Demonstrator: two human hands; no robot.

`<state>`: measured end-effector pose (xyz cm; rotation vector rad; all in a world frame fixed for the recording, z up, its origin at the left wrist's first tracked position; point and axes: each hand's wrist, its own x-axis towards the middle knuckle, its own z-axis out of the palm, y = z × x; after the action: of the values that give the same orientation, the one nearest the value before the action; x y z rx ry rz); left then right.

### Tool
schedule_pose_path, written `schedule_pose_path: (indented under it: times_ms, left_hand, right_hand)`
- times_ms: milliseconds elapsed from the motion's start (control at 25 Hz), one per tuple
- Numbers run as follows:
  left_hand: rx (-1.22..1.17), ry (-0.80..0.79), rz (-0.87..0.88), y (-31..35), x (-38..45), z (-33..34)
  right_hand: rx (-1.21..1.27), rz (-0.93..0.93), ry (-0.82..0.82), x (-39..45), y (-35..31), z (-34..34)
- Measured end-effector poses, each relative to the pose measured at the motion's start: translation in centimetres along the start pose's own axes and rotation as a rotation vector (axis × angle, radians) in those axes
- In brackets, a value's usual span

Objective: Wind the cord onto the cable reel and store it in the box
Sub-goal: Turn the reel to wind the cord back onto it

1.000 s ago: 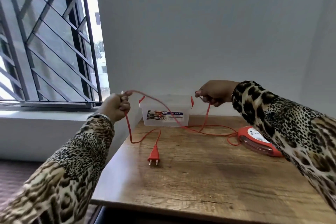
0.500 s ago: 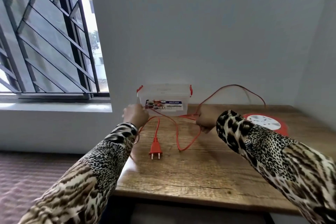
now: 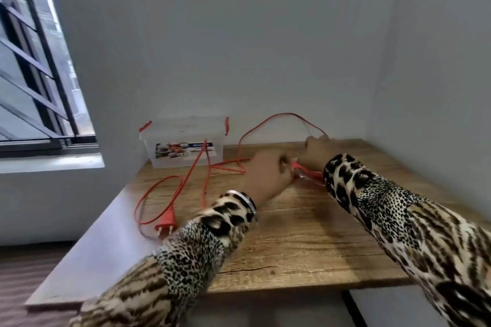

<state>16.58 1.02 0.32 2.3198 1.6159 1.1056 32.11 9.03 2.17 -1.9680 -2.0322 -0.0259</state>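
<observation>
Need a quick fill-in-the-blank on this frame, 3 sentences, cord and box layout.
1. The orange two-pin plug lies on the wooden ____.
2. The clear plastic box with red latches stands against the ____.
3. The colour of the loose cord trailing across the table is ____.

Missing words: table; wall; orange

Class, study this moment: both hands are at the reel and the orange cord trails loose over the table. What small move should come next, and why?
Probably begin turning the cable reel to draw in slack. Both the left hand and right hand are already on it, while the cord sprawls in loops and its plug lies near the table's front edge.
</observation>
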Motion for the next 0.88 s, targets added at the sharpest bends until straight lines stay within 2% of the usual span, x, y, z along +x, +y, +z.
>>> schedule_pose_path:
  times_ms: [80,200,280,480,600,760,880]
  left_hand:
    - [-0.280,-0.152,-0.226,1.4,-0.4,3.6]
    - [-0.682,-0.108,-0.536,2.0,0.2,6.5]
    - [-0.872,-0.111,-0.652,2.6,1.0,6.8]
    - [-1.131,-0.149,-0.787,2.0,2.0,6.7]
    - [-1.225,-0.125,-0.788,1.1,2.1,6.6]
    - [-1.232,-0.062,-0.722,-0.9,2.2,6.3]
    - [-1.255,0.025,-0.652,-2.7,2.8,5.2]
  right_hand:
    - [-0.009,0.104,-0.018,0.6,2.7,0.2]
    - [0.123,0.213,-0.043,1.0,5.2,1.1]
    - [0.298,0.235,-0.060,1.1,6.0,2.0]
    - [0.359,0.350,0.018,1.6,6.8,3.5]
    - [0.574,0.376,0.095,1.6,6.1,4.4]
    - [0.651,0.229,0.399,1.2,3.0,4.2]
    - [0.783,0.077,0.418,0.2,2.3,3.7]
